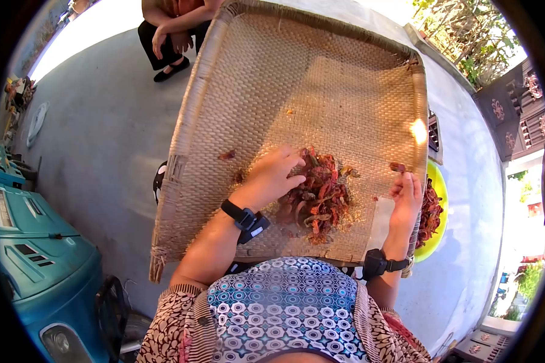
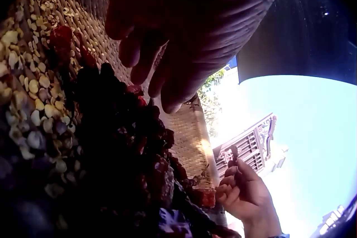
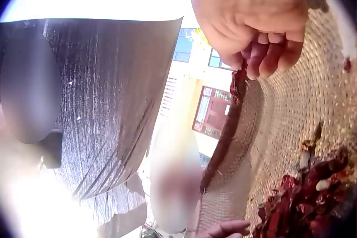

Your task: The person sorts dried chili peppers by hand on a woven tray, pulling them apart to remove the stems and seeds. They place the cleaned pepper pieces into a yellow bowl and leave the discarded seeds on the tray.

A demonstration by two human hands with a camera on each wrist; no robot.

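On a large woven bamboo tray [image 1: 242, 78] lies a pile of dried red chili peppers [image 1: 324, 196], broken and wrinkled. My left hand [image 1: 269, 175] is at the left side of this pile, fingers loosely bent and holding nothing. Pale yellow seeds [image 2: 36, 87] are scattered beside the peppers in the left wrist view. Over the tray's right edge, my right hand [image 1: 407, 202] pinches one dried chili pepper [image 3: 237, 86] between thumb and fingers. In the right wrist view it points down from the fingertips, its upper end hidden in the grip.
A yellow-green basin [image 1: 443, 209] with more dried chili peppers [image 1: 429, 212] stands beyond the tray's right edge. Another person [image 1: 178, 30] sits past the tray's far left corner. A teal vehicle [image 1: 48, 248] is at the left. A stray chili piece [image 1: 227, 155] lies on the tray.
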